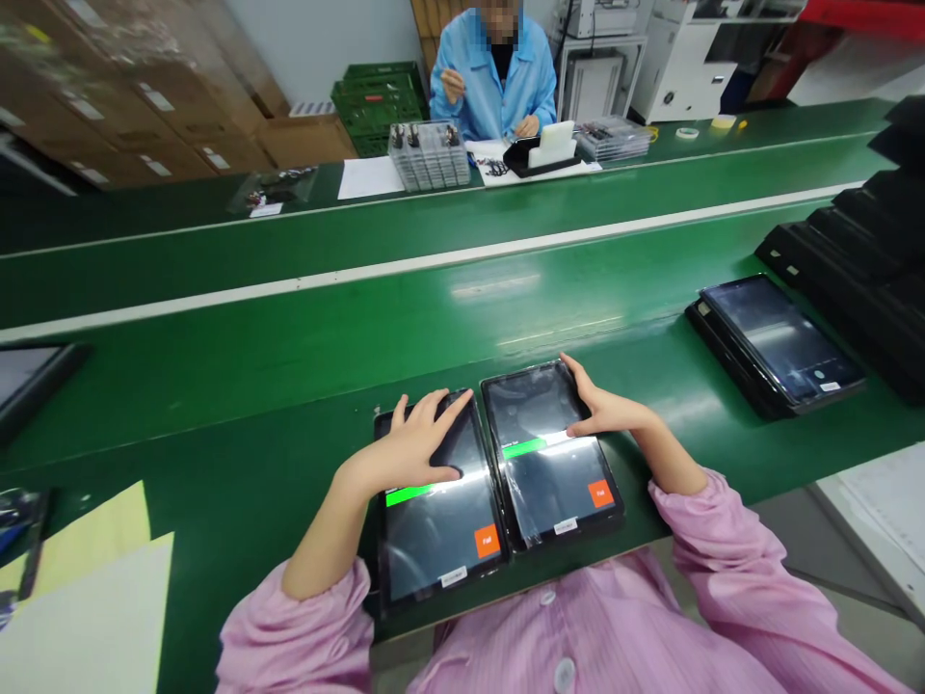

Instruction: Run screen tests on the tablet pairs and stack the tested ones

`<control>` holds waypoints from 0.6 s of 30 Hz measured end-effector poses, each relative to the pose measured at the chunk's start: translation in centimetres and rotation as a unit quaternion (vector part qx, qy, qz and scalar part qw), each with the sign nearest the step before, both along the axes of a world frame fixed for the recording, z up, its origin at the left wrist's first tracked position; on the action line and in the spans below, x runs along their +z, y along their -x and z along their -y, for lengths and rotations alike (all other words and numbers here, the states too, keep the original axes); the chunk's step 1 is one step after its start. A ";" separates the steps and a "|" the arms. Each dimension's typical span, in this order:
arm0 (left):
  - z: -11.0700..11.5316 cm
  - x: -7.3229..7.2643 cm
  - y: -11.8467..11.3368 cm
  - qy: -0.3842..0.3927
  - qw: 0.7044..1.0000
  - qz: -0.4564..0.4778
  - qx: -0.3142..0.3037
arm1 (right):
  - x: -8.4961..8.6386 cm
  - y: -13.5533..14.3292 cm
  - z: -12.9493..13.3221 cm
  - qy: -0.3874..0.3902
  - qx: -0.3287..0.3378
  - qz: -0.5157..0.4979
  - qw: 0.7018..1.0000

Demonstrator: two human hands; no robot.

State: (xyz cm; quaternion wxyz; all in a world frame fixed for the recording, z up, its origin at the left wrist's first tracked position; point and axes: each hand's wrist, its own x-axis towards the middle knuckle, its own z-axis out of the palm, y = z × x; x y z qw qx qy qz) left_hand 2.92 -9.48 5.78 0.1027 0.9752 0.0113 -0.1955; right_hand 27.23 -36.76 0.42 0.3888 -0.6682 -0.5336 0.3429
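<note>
Two black tablets lie side by side on the green bench in front of me, each showing a green bar and an orange "Fail" box on a dark screen. Across the upper part of the left tablet [440,540] spreads my left hand [415,443], its fingers apart over the glass. My right hand [596,405] rests at the right edge of the right tablet [549,482], thumb on the screen near the bar and index finger stretched to the top corner. Both hands are open. A small white label sits at the bottom of each tablet.
At right another tablet [784,333] lies on a black tray, beside stacked black trays [853,241]. Yellow and white papers [93,598] are at the left. Beyond the green conveyor [347,318], a co-worker in blue [491,77] sits behind clear compartment boxes [430,159].
</note>
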 end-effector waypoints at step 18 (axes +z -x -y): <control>0.3 -0.3 -1.0 0.044 0.998 0.048 0.006 | -1.4 0.0 1.7 -0.011 -0.258 -0.152 0.954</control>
